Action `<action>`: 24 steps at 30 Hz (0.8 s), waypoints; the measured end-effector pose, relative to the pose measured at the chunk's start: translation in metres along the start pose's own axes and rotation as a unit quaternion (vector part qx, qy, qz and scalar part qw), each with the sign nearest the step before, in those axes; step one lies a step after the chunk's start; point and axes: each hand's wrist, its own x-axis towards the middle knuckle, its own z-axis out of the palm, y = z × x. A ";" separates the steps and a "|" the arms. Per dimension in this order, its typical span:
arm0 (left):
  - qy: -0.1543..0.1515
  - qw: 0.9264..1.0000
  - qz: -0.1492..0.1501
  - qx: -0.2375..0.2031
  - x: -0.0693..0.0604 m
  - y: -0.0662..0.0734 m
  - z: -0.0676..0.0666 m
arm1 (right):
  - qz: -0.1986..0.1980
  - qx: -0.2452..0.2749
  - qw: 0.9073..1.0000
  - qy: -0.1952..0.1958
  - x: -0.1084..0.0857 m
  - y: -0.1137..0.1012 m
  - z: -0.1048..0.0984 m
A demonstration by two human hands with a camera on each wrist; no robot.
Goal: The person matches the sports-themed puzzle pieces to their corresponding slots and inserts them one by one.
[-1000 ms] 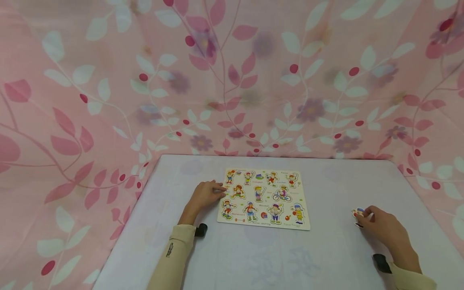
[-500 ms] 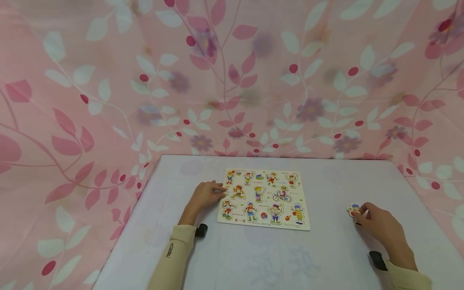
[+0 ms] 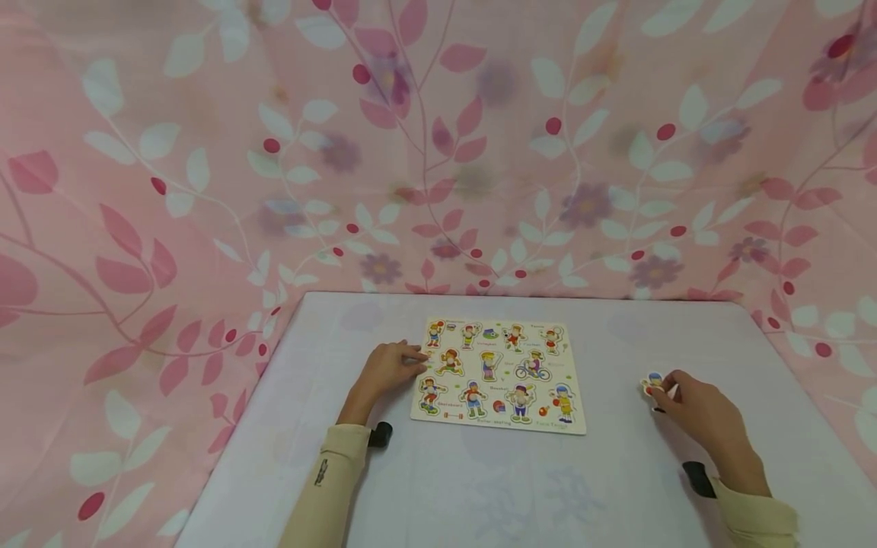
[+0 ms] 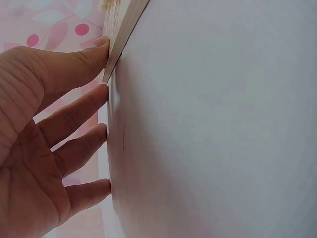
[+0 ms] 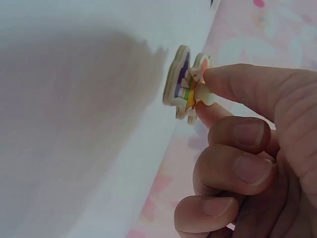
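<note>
A wooden puzzle board [image 3: 541, 426] with several sports figures set in it lies flat on the table. My left hand [image 3: 392, 373] rests at its left edge. In the left wrist view the thumb [image 4: 81, 67] touches the board's edge [image 4: 126, 29], and the other fingertips rest on the tabletop. Off to the board's right, my right hand [image 3: 706, 415] pinches a small puzzle piece [image 3: 654, 383] with a blue cap. The right wrist view shows this puzzle piece [image 5: 181, 82] held by its pale knob between thumb and index finger, above the tabletop. The remaining fingers are curled.
A white cloth covers the table [image 3: 329, 320]. Behind and beside it hangs a pink floral curtain [image 3: 438, 152]. Each wrist carries a small black camera, one left [image 3: 381, 435] and one right [image 3: 699, 479].
My right hand has moved left and slightly away from me, carrying the puzzle piece closer to the board. The left hand and the board have stayed in place.
</note>
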 end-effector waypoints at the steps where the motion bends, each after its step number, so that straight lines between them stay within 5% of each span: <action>1: 0.000 1.000 0.000 0.000 0.000 0.000 0.000 | -0.005 0.001 1.000 0.001 0.001 -0.003 0.001; 24: -0.005 1.000 -0.006 0.003 0.000 0.001 -0.002 | -0.061 -0.020 0.997 -0.044 0.029 -0.090 0.050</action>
